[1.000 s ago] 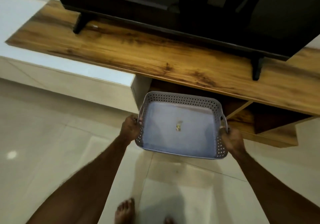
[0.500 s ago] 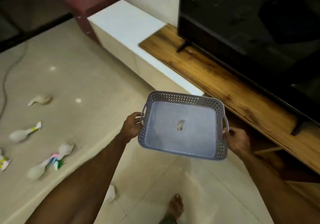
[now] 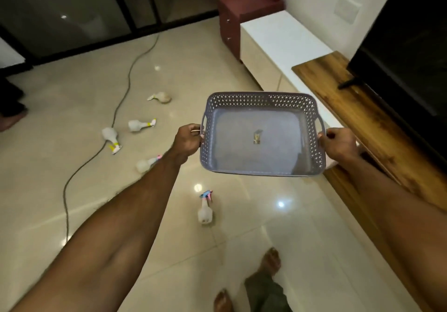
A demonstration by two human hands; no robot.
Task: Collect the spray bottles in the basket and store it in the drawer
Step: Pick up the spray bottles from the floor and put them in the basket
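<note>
Five spray bottles scattered on the tiled floor (image 3: 72, 190), all lying on their sides. Nearest one, blue-and-pink nozzle (image 3: 205, 209), down at about 6 o'clock from the basket (image 3: 262, 166), nozzle pointing away. Pink-nozzle bottle (image 3: 145, 164) at roughly 8 o'clock, partly hidden behind the left forearm. Two yellow-trimmed ones further out around 9 o'clock: one (image 3: 110, 137) just beside the dark cable (image 3: 125, 89), another (image 3: 140, 125) a bit past it. Last bottle (image 3: 160, 97) off at 10 o'clock, blurry, nozzle colour hard to make out. Grey perforated basket held up in the air, no bottles in it yet, only a small scrap or sticker (image 3: 257, 136) stuck mid-bottom. Left hand (image 3: 188, 140) wrapped tight around the left handle, right hand (image 3: 338, 143) curled round the right handle, so both grips closed on the basket. Wooden TV unit (image 3: 362, 118) over at 3 o'clock with a dark TV (image 3: 411, 45) on top, white cabinet (image 3: 283, 38) and a maroon drawer unit (image 3: 244, 4) at about 12 to 1 o'clock. Bare feet (image 3: 271, 261) visible down at the bottom edge. Can't see any open drawer from here.
</note>
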